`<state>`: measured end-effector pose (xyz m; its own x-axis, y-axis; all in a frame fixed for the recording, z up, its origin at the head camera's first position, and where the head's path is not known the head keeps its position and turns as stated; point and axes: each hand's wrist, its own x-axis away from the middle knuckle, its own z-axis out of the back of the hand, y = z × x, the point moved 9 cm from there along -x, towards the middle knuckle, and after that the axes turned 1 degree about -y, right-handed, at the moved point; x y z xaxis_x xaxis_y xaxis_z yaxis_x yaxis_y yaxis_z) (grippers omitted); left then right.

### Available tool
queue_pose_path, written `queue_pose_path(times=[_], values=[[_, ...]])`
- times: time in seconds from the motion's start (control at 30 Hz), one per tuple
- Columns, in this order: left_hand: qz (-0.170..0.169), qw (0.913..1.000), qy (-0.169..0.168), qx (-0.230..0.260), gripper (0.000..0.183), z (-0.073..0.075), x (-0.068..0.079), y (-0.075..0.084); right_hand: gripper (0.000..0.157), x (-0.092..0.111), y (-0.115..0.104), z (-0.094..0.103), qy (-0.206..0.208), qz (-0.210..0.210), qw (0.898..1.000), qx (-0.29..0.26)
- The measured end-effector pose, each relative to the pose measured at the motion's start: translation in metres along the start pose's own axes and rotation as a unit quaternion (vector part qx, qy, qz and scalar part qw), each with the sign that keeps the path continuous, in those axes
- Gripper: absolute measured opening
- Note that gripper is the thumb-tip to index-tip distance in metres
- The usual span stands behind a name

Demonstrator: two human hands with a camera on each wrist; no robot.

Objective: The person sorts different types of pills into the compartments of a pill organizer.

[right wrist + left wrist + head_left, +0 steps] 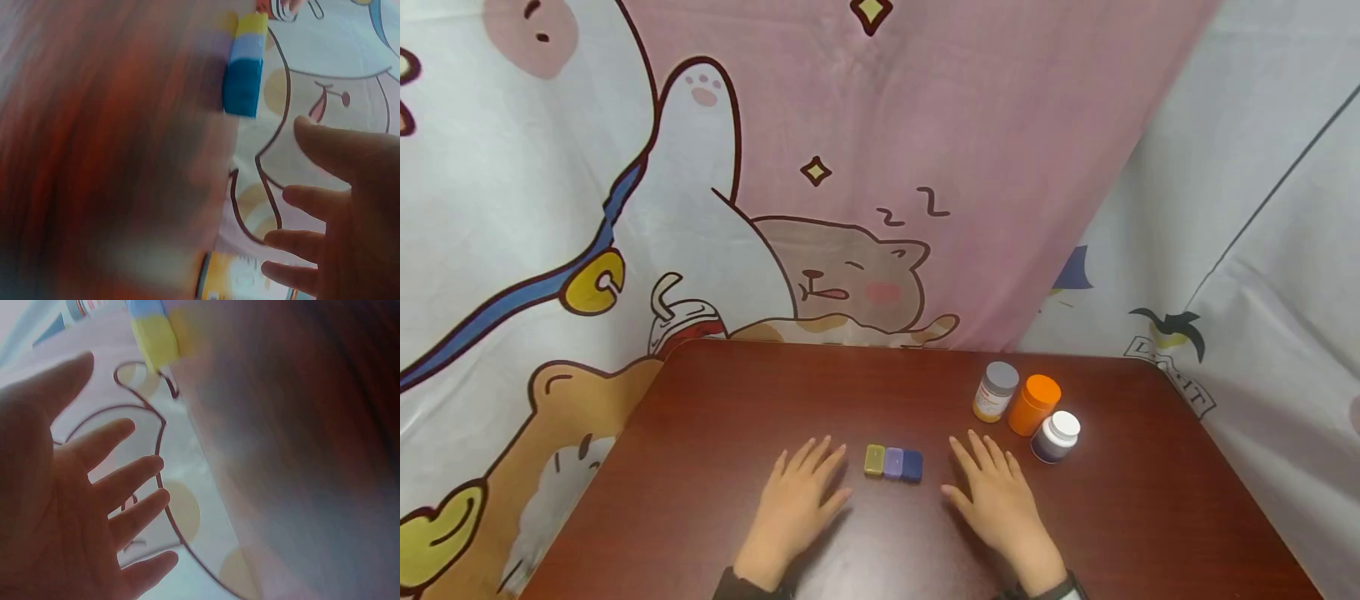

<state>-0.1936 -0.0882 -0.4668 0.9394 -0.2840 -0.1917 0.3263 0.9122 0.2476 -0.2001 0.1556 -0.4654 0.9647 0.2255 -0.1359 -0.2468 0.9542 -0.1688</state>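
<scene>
A small pill organizer (pixel 893 462) with yellow, lavender and dark blue sections lies on the table between the two hands. To its left, the left hand (pixel 797 500) has its fingers spread and holds nothing. On the other side the right hand (pixel 996 496) is spread too, apart from the organizer. Beyond the right fingertips stand three bottles: a grey-capped one (pixel 996 392), an orange one (pixel 1034 405) and a white-capped one (pixel 1056 437). In the right wrist view the organizer's blue end (pixel 244 87) shows near the thumb; its yellow end (pixel 155 340) appears in the left wrist view.
The dark red-brown wooden table (pixel 775 392) has a rounded far edge. Behind it hangs a cloth (pixel 970 125) with cartoon animals, reaching down to the table's back and sides.
</scene>
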Motion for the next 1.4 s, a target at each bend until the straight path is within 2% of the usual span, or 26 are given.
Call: queue_pose_path(times=[0.2, 0.4, 0.6, 0.87, 1.0, 1.17, 1.27, 1.4], values=[[-0.037, 0.9987, -0.015, 0.031, 0.057, -0.013, -0.019, 0.024, 0.066, -0.014, -0.026, -0.013, -0.016, 0.045, 0.999, 0.011], [-0.073, 0.9966, -0.006, 0.038, 0.057, -0.018, -0.036, 0.039, 0.058, -0.027, -0.048, -0.018, -0.008, 0.070, 0.997, 0.010], [-0.105, 0.9940, -0.005, 0.030, 0.053, -0.024, -0.048, 0.050, 0.056, -0.033, -0.059, -0.018, 0.015, 0.079, 0.997, 0.008], [-0.107, 0.9936, 0.030, 0.019, 0.035, -0.019, -0.056, 0.059, 0.049, -0.038, -0.065, -0.015, 0.040, 0.094, 0.995, 0.021], [-0.098, 0.9946, 0.027, 0.019, 0.029, -0.018, -0.060, 0.062, 0.046, -0.039, -0.066, -0.013, 0.048, 0.098, 0.994, 0.027], [-0.077, 0.9964, 0.022, 0.029, 0.030, -0.017, -0.062, 0.061, 0.043, -0.040, -0.068, -0.010, 0.050, 0.105, 0.993, 0.034], [-0.068, 0.9969, 0.019, 0.034, 0.031, -0.017, -0.063, 0.060, 0.040, -0.041, -0.067, -0.010, 0.034, 0.108, 0.993, 0.031], [-0.061, 0.9975, 0.004, 0.037, 0.032, -0.020, -0.065, 0.059, 0.036, -0.046, -0.062, -0.012, -0.023, 0.097, 0.995, 0.005]])
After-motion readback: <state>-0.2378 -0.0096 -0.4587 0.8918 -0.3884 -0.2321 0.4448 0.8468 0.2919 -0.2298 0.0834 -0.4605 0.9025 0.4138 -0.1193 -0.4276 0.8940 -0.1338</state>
